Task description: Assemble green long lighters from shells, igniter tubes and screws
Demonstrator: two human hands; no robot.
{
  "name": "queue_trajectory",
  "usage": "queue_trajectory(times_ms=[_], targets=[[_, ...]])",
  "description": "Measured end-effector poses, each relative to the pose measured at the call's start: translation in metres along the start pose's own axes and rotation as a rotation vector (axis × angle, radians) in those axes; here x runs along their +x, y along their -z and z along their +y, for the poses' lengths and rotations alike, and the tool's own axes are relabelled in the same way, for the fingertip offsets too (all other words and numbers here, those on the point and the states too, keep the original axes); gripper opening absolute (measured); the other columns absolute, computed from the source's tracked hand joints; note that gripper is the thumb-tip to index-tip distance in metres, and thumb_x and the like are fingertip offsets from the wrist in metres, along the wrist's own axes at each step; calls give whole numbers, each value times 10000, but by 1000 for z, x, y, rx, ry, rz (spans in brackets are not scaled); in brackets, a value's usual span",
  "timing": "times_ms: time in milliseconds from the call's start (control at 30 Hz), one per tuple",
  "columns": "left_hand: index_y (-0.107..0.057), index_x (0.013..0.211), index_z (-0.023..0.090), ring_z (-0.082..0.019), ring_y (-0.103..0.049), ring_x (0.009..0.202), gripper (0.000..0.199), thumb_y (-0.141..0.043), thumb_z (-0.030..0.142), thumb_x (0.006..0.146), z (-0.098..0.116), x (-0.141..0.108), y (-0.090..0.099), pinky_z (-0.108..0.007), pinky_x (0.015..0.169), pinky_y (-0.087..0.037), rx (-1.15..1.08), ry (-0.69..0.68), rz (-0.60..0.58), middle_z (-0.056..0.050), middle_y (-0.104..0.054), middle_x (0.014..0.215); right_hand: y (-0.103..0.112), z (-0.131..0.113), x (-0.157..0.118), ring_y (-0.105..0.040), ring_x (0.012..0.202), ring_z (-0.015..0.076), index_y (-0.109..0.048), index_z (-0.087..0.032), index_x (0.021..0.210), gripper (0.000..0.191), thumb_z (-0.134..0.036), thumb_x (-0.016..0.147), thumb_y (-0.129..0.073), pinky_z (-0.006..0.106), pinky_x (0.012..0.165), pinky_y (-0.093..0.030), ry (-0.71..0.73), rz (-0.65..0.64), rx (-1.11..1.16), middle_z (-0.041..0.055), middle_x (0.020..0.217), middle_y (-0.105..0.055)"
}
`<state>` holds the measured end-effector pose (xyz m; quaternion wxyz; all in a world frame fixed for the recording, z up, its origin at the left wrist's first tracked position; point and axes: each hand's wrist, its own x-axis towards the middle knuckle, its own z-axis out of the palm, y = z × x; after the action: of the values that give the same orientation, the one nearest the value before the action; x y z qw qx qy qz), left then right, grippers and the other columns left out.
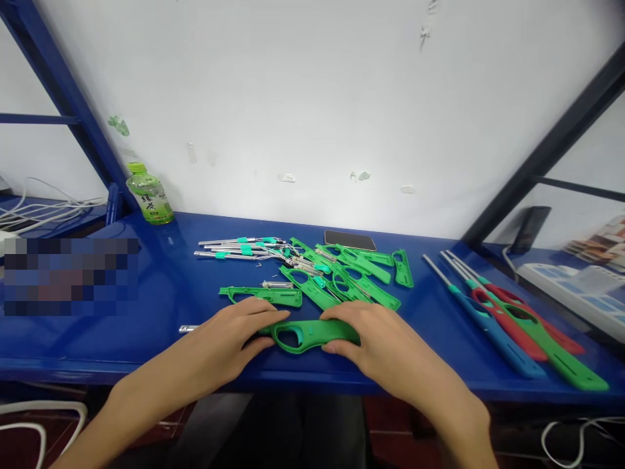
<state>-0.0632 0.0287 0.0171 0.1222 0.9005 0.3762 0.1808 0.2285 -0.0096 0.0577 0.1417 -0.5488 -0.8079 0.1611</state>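
Near the table's front edge, a green long-necked lighter (312, 333) lies sideways between my two hands. My left hand (239, 335) grips it at the neck end, and the tip of its metal tube sticks out past the wrist. At the other end, my right hand (375, 339) is closed around the handle. The trigger loop shows between the hands. Just beyond lies an open green half shell (273, 297) with a metal part by it. Behind it, several green shell halves (361, 280) are heaped with small inner parts. Metal tubes (234, 249) with teal collars and wires lie to the left.
Several whole lighters (517, 326) in blue, red and green lie on the right of the blue table (161, 286). A phone (350, 240) rests by the white wall. A green drink bottle (149, 195) stands at the back left. Blue frame posts flank the table.
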Motion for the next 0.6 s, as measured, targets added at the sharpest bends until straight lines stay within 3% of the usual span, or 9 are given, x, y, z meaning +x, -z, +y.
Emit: queue_trajectory(times_ms=[200,333,467,600], targets=[[-684,1474,371,-266,-725,1301,407,-662,405,1069,-2,-8,11,-429,1125,-601,94,84,3,-36,-737,1440,0,11,-8,-802,1092,354,-778,-302,1326,308,-395,1035,-738,491,949,-616,42,40,30,59,1201,-849],[-768,1360,324,-243,-777,1190,326,-602,426,1099,-1,-4,18,-369,1040,-634,50,33,22,-37,-809,1302,18,15,-19,-811,1072,320,-771,-314,1280,286,-451,1032,-730,444,917,-635,45,215,154,50,1215,-846],[-831,1212,303,-231,-809,1084,345,-545,474,1120,2,3,19,-334,979,-653,19,-40,69,-32,-845,1172,31,23,-25,-797,1146,296,-768,-286,1208,304,-515,1008,-758,417,964,-647,7,502,567,64,1175,-846],[-854,1059,325,-197,-838,952,497,-448,601,1134,1,7,17,-262,854,-676,38,-85,122,2,-859,1048,19,27,-22,-825,1047,295,-764,-309,1231,362,-584,997,-737,425,873,-679,-20,588,1050,67,1154,-844]])
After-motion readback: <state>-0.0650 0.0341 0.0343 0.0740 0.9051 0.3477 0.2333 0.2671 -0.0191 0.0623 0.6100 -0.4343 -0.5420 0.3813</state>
